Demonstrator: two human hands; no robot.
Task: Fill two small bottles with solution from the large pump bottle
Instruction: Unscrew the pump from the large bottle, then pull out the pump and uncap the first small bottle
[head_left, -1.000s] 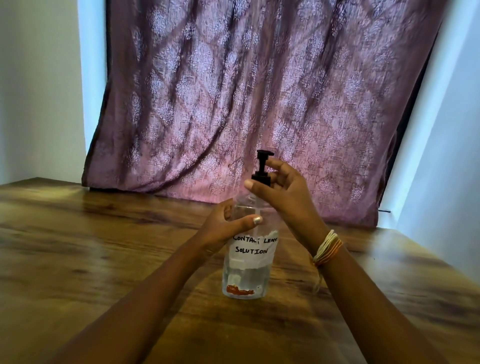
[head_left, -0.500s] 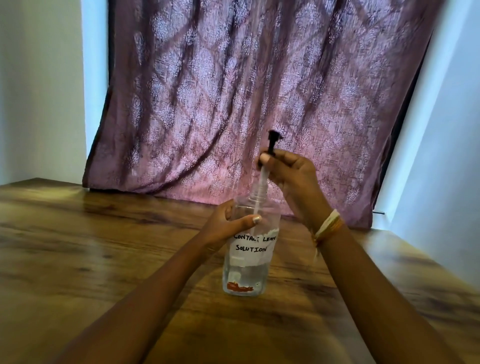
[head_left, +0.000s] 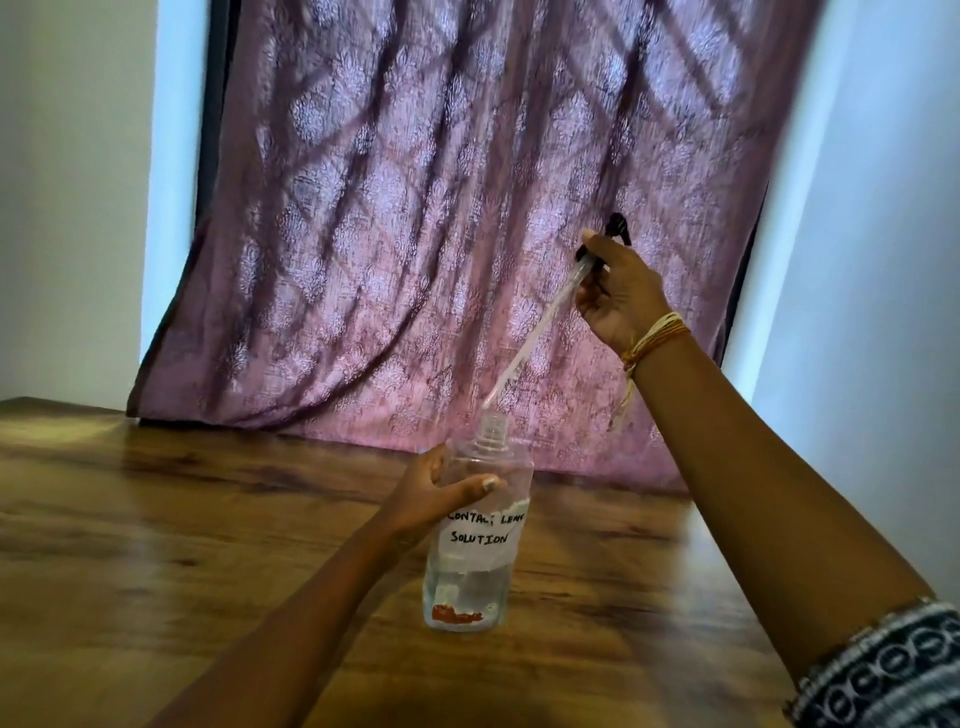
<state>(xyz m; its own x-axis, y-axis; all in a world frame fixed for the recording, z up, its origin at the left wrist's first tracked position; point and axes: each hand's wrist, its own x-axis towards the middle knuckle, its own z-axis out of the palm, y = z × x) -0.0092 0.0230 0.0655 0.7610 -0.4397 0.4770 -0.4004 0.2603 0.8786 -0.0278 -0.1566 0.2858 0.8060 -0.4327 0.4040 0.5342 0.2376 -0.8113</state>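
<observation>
The black pump head (head_left: 615, 234) is gripped in the curled fingers of the right hand (head_left: 615, 293), raised up and to the right of the bottle. From it the pale dip tube (head_left: 535, 332) slants down and left, its lower end just above the open neck and apparently clear of it. The tube is judged thin and springy, likely wet, so drips can be expected; it is better carried by the rigid head, as is being done, than by the tube itself.

The shoulder of the large pump bottle (head_left: 475, 540) is held by the left hand (head_left: 431, 493), thumb across the front and fingers wrapped behind. The bottle stands upright on the wooden desk (head_left: 156, 545), a handwritten label reading "CONTACT LENS SOLUTION" on its front. It is clear plastic, only the lower part filled, so it is judged light, easily tipped and somewhat squashable; a grip round the waist or shoulder is advised for pouring, with little squeeze. The walls may be slippery if wetted.

No small bottles are seen in view. A patterned curtain (head_left: 441, 208) hangs behind the desk.
</observation>
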